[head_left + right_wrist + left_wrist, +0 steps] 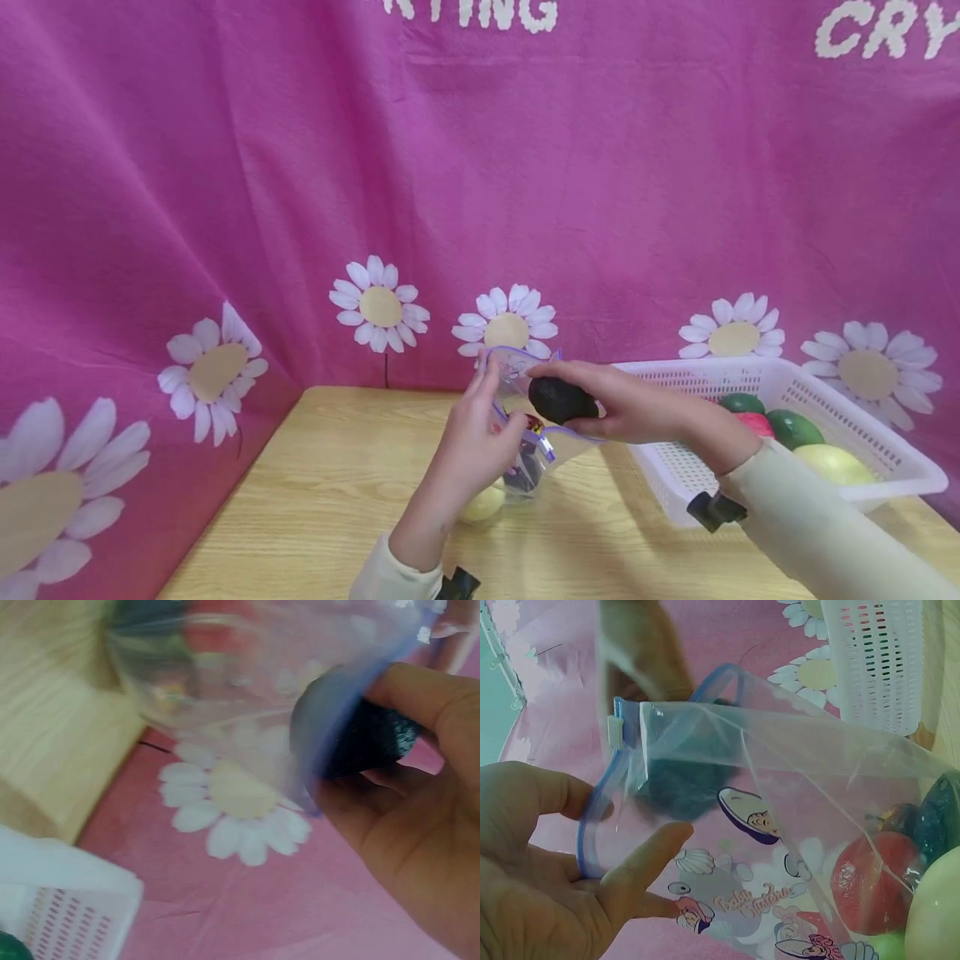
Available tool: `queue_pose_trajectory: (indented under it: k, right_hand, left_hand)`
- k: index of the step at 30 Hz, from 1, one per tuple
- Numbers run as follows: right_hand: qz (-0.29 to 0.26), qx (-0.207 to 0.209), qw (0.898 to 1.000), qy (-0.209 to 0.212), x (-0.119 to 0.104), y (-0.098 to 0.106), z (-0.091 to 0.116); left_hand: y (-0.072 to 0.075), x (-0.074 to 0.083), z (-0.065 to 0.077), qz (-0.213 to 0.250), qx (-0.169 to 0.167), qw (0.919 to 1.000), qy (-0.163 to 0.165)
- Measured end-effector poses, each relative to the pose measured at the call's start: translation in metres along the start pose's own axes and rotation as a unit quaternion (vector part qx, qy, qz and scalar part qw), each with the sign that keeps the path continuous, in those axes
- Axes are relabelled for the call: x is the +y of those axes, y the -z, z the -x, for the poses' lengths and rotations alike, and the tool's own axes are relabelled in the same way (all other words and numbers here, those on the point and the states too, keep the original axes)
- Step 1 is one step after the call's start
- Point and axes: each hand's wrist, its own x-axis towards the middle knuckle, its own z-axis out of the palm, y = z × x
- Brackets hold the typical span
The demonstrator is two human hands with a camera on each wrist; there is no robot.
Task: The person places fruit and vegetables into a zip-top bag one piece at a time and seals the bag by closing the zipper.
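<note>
A clear slider zip bag [817, 780] with a blue-purple rim and cartoon print stands upright on the table. My left hand [472, 437] pinches one side of its mouth between thumb and fingers. My right hand [633, 408] grips a dark, rough-skinned avocado [561, 400] at the mouth. In the right wrist view the avocado [371, 742] is partly past the rim, inside the bag. Low in the bag, the left wrist view shows a red round fruit [874, 881] and a dark green one [939, 817]. A pale yellow fruit [483, 502] is at its base; whether inside, I cannot tell.
A white perforated basket [911, 482] stands at the right on the wooden table [315, 500]. It holds dark green fruits [795, 429], a red one [753, 423] and a pale yellow one [834, 464]. A pink cloth [600, 192] with daisies hangs behind the table.
</note>
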Motion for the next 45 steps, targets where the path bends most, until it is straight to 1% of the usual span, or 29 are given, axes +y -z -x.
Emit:
queue_pose_trajectory:
  k: [3,6,9,14,17,22,29,32,34,36,39,41,45]
  right_hand:
    - [0.001,-0.035,0.999,-0.004,0.007,-0.008,0.007]
    - [-0.005,-0.049,0.999,-0.006,0.013,-0.009,0.013]
    - [-0.012,-0.049,0.999,-0.019,0.014,-0.007,0.015]
    - [-0.022,-0.055,0.996,-0.071,0.012,-0.002,0.014]
    - [-0.023,-0.056,0.994,-0.089,0.012,-0.003,0.014]
    - [-0.022,-0.056,0.993,-0.102,0.013,-0.004,0.017]
    - [-0.003,-0.052,0.994,-0.099,0.01,-0.001,0.018]
    - [0.004,-0.044,0.994,-0.101,0.008,0.007,0.022]
    - [0.01,-0.034,0.994,-0.105,0.006,0.014,0.026]
    - [0.013,-0.021,0.994,-0.108,0.004,0.022,0.03]
    - [0.021,0.007,0.992,-0.126,0.001,0.038,0.041]
    - [0.038,0.033,0.989,-0.141,0.001,0.051,0.05]
    - [0.086,0.084,0.977,-0.176,0.004,0.073,0.072]
  left_hand:
    - [-0.002,0.0,0.0,0.014,0.003,0.9999,0.006]
    - [-0.005,0.0,-0.001,0.024,0.0,0.9997,0.008]
    - [-0.006,0.002,-0.003,0.018,0.0,0.9998,0.004]
    - [-0.003,0.004,-0.005,0.02,0.016,0.9996,0.01]
    - [-0.001,0.004,-0.005,0.028,0.019,0.9994,0.01]
    - [-0.001,0.002,-0.005,0.032,0.012,0.9994,0.012]
    - [-0.003,0.001,-0.005,0.034,0.009,0.9993,0.014]
    - [-0.006,0.001,-0.004,0.04,-0.003,0.9992,0.005]
    - [-0.009,0.002,-0.003,0.036,-0.01,0.9993,-0.006]
    - [-0.012,0.002,-0.003,0.029,-0.014,0.9993,-0.017]
    - [-0.012,0.003,-0.003,0.01,-0.014,0.9995,-0.028]
    - [-0.01,0.003,-0.003,0.004,-0.015,0.9995,-0.028]
    - [-0.004,0.003,-0.001,-0.002,-0.013,0.9997,-0.021]
